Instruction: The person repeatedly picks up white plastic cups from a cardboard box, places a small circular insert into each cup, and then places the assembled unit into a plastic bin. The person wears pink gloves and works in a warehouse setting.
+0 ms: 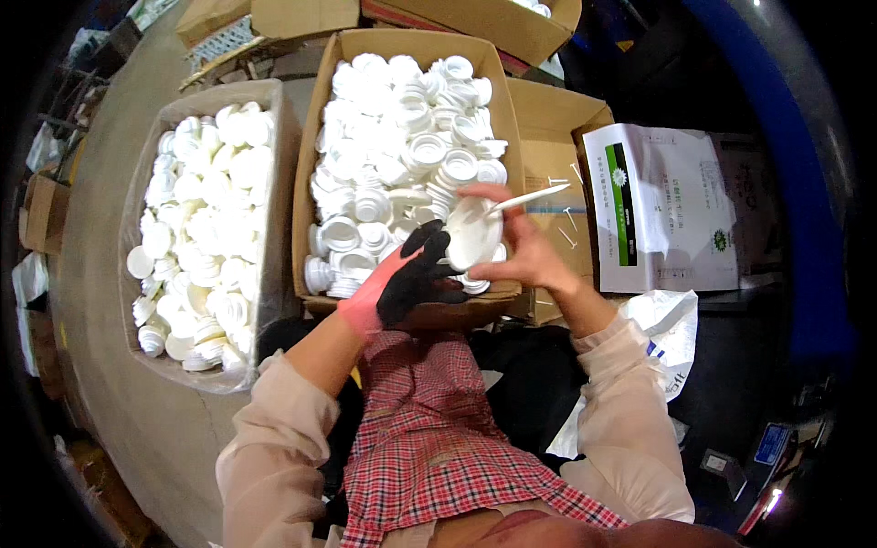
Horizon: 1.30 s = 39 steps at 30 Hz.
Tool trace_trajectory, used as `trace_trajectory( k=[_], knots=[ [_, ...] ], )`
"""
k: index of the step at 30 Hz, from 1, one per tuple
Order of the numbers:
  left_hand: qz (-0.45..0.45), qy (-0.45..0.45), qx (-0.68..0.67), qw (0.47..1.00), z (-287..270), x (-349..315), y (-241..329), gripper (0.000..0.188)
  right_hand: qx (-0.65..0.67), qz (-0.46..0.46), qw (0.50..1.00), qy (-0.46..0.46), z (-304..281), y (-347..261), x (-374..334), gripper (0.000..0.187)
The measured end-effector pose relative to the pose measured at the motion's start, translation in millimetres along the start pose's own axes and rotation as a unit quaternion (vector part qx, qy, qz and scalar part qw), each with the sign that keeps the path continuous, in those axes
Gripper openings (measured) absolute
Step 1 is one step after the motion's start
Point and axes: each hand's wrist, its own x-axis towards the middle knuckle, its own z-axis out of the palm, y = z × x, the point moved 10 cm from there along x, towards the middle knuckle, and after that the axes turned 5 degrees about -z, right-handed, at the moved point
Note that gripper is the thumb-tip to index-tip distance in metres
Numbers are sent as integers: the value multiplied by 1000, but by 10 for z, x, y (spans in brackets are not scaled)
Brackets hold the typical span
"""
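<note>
One bare right hand (pixel 530 251) pinches a white, shallow, round plastic piece (pixel 470 239), thumb at its near edge and fingers curled around its far edge. On the piece's left side, the left hand (pixel 416 279), in a black-and-pink glove, touches the edge; whether those fingers also close on it I cannot tell. A slim white plastic stick (pixel 539 195) juts rightward from the grip; its join to the piece is hidden.

Just beyond and below the grip stands a brown cardboard box (pixel 448 317) heaped with white ridged plastic caps (pixel 402 119). Left of the grip, a translucent plastic-lined bin (pixel 283 173) holds more white round lids (pixel 206 228).

Writing lies mostly to the right of the grip: a white printed carton (pixel 671 183) bears a black-and-green strip (pixel 628 224) with a pale starburst, small dark lettering, and a green round emblem (pixel 720 240). Nearer the body, a crumpled white plastic sheet (pixel 671 320) shows a blue mark and dark characters. Well apart, lower right, sits a blue rectangular label (pixel 772 444) with pale print too small to read.
</note>
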Motion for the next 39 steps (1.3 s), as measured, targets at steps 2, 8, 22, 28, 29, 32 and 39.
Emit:
trace_trajectory(
  k=[2, 8, 22, 28, 29, 32, 39],
  knots=[
    [29, -22, 5, 999, 110, -75, 105, 42, -21, -41, 999, -22, 388, -171, 10, 93],
    [101, 14, 119, 988, 71, -391, 187, 36, 132, -170, 959, 183, 532, -534, -281, 26],
    [449, 244, 500, 699, -589, -1018, 1155, 37, -632, 543, 526, 171, -1629, -564, -3742, 48],
    [286, -145, -175, 931, -234, -829, 1187, 58, -332, 254, 887, 198, -548, -3, -1808, 42],
    [335, -99, -99, 932, -285, -879, 1226, 62, -377, 215, 896, 96, -157, 81, -1269, 35],
    [245, -205, -227, 920, -126, -836, 1193, 77, -317, 291, 901, -54, 532, 1014, -573, 39],
    [420, 147, 490, 750, -272, -864, 1373, 69, -390, 316, 838, -215, 1255, 2613, -466, 75]
  ],
)
